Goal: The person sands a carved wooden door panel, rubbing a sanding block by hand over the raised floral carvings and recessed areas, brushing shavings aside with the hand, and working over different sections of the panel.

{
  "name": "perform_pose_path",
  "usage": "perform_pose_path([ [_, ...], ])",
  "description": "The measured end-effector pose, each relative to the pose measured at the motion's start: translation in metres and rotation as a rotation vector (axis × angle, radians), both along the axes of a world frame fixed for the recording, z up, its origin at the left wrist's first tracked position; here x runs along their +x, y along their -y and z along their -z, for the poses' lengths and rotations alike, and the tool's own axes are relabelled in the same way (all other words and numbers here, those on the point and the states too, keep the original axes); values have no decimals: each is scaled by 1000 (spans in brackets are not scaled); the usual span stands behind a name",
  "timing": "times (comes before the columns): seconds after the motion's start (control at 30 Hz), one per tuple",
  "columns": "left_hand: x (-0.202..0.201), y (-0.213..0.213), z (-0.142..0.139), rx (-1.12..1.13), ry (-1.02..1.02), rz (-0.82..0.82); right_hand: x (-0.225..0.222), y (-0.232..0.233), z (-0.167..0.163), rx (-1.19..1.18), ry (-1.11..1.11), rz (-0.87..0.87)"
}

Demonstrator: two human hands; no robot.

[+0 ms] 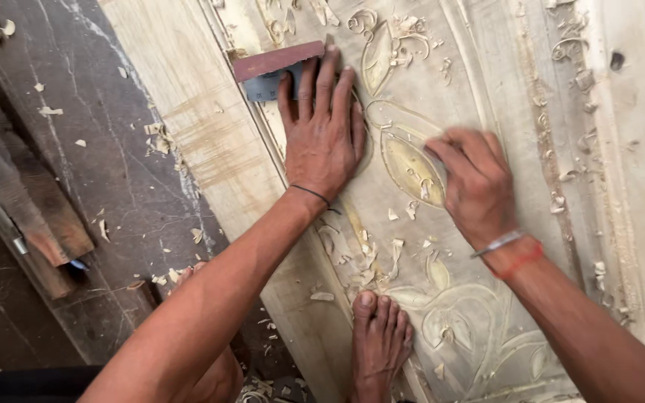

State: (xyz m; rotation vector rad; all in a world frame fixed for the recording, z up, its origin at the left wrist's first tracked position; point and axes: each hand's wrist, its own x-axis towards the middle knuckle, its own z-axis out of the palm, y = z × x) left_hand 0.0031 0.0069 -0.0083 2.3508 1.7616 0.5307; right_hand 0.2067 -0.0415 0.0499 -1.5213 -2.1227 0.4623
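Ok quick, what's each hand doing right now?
Left hand: open, flat on the carved wood panel, fingertips on a sandpaper sheet.
Right hand: fingers curled, pressing the carving; anything held cannot be told.

Dark stone floor (113, 172) with scattered wood shavings (160, 139), dark timber planks (27, 216) at left.

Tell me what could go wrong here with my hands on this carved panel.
The left hand lies flat on a sandpaper sheet, which could slide and scuff the carved leaf nearby. The right hand rubs that relief, so thin edges might chip. Your bare foot rests among loose wood shavings, which could prick it.
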Motion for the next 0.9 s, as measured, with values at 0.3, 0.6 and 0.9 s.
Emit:
perform_pose_path([
  [0.3, 0, 2, -5, -15, 6, 26, -1, 11, 11, 69, 14, 44],
  [0.6, 0, 0, 2, -2, -23, 18, 9, 22, 17, 90, 65, 142],
  [0.9, 0, 3, -1, 32, 0, 24, 29, 44, 16, 76, 75, 191],
])
